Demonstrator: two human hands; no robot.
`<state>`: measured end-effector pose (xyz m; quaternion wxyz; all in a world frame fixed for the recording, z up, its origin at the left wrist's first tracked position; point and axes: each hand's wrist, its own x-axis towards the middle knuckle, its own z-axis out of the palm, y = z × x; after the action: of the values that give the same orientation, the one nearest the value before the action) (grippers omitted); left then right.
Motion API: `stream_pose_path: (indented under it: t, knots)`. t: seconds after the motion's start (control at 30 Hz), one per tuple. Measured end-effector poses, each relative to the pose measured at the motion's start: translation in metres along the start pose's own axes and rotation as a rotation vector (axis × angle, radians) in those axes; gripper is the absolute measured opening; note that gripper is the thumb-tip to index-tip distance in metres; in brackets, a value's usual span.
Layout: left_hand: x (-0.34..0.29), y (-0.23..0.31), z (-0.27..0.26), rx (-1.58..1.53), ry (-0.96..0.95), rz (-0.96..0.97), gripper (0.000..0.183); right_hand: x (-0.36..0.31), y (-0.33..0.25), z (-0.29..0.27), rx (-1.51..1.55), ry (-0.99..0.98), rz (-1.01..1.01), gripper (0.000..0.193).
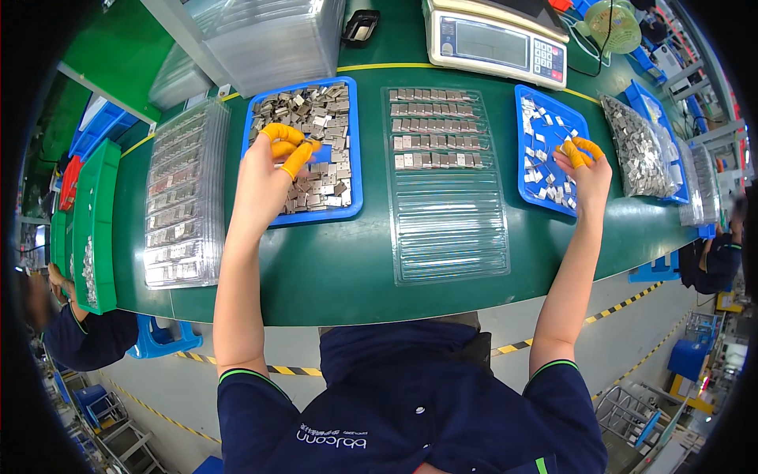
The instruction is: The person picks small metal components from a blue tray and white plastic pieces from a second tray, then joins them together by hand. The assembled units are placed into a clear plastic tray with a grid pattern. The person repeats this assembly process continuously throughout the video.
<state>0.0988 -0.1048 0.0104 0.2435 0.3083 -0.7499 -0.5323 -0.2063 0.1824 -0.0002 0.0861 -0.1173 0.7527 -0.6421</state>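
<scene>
Yellow finger covers sit on the fingertips of both my hands. My left hand (268, 178) is over a blue tray (358, 162) heaped with small flat metal shells (324, 189); its thumb and fingers are pinched, and what they hold is too small to make out. To the right, my right hand (592, 174) hovers at the edge of a second blue tray (519, 130) with scattered white parts (540, 156) that have thin leads. Its fingertips are closed together too, their contents unclear. Between the trays lies a clear ribbed plastic tray (450, 229), its far rows filled with metal pieces (437, 143).
At the left lie stacked filled clear trays (185, 197) and a green bin (96, 213). Behind are clear plastic trays (272, 47), a small black box (361, 28) and a scale (496, 46). A bag of metal parts (636, 150) lies right. People (87, 340) work at both sides.
</scene>
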Motion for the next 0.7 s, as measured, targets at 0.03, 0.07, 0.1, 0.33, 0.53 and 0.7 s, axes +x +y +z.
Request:
stream_pose_path:
  t: [0.03, 0.07, 0.1, 0.33, 0.53, 0.7]
  knots:
    - [-0.004, 0.003, 0.003, -0.238, -0.097, -0.035, 0.022, -0.002, -0.002, 0.0, -0.029, 0.011, -0.02, 0.028]
    - [-0.007, 0.008, 0.007, -0.262, -0.117, -0.055, 0.021, -0.005, -0.005, 0.0, -0.058, 0.022, -0.04, 0.027]
    - [-0.01, 0.014, 0.012, -0.284, -0.139, -0.075, 0.021, -0.008, -0.007, 0.001, -0.087, 0.034, -0.058, 0.027]
    - [-0.022, 0.012, 0.038, -0.395, -0.236, -0.266, 0.026, -0.006, 0.004, 0.014, 0.102, -0.002, -0.09, 0.023]
    - [-0.036, 0.014, 0.05, -0.565, -0.251, -0.208, 0.027, -0.011, 0.005, 0.014, 0.081, -0.082, -0.069, 0.022]
    - [-0.031, 0.015, 0.051, -0.713, -0.242, -0.35, 0.032, -0.028, -0.007, 0.029, 0.098, -0.177, -0.154, 0.018]
